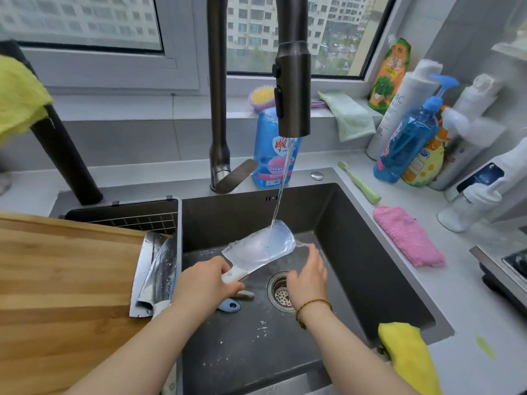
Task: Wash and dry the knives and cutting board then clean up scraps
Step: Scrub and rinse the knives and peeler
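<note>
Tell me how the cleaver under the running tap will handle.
Likely slippery: water sheets over the cleaver blade. Probably stiff and blade-heavy, given the broad blade and short white handle the left hand holds. The edge looks risky near the right hand.

The tall white bottle (399,109) on the worktop is showing grey letters, "PAC", running up its side. The blue refill bag (266,132) behind the tap is carrying a red shield with white Chinese characters, too blurred to read surely. The orange pouch (389,72) on the window sill is displaying large Chinese characters, likewise unclear. The blue pump bottle (405,146) is bearing a label too blurred to read.
</note>
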`<state>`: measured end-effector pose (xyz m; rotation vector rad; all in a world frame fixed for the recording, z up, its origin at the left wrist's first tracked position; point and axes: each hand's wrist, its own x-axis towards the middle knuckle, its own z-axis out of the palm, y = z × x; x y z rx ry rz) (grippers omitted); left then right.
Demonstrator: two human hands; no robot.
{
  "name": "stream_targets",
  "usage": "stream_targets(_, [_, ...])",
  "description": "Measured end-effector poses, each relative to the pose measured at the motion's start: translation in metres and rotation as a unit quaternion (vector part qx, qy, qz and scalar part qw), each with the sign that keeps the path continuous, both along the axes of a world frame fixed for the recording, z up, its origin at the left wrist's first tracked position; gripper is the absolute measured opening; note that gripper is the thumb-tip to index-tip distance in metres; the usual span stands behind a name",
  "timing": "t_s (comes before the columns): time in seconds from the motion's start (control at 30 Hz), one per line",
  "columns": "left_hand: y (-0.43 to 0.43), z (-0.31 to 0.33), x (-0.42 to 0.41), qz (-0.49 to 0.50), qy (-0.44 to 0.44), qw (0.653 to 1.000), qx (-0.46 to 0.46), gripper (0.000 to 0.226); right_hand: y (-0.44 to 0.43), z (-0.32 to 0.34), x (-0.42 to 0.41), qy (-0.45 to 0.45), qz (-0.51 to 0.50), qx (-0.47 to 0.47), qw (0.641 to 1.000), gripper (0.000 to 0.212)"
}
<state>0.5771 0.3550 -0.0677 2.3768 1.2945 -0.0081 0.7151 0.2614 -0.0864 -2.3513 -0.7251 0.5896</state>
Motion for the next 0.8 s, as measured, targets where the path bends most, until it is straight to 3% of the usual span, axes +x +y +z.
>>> stream_targets(0.07, [-0.002,0.003,0.002,0.002,-0.001,1.0,-0.007,0.028,0.005,-0.001,-0.007,0.156,-0.087,0.044,0.983,0.054])
stream_targets(0.17, [-0.007,0.005,0.006,0.002,-0.02,1.0,-0.014,0.027,0.011,0.001,-0.023,0.352,-0.06,-0.003,0.934,0.041])
stream_targets(0.27, [-0.013,0.004,0.007,0.002,-0.052,0.998,-0.037,0.024,0.013,-0.001,-0.032,0.436,-0.013,0.013,0.9,0.044])
stream_targets(0.4, [-0.023,0.002,0.005,0.015,-0.133,0.985,-0.113,0.02,0.017,-0.002,-0.04,0.42,0.024,0.002,0.907,0.046])
stream_targets(0.5, [-0.026,-0.002,0.001,0.029,-0.209,0.958,-0.195,0.013,0.016,0.0,-0.04,0.407,0.024,0.037,0.912,0.032])
stream_targets(0.6, [-0.026,-0.005,-0.004,0.008,-0.26,0.933,-0.247,0.016,0.016,0.004,-0.037,0.348,0.037,0.053,0.935,0.019])
stream_targets(0.8, [-0.008,-0.004,-0.009,0.062,-0.237,0.94,-0.238,0.011,0.007,0.002,-0.024,0.132,0.037,-0.041,0.99,0.016])
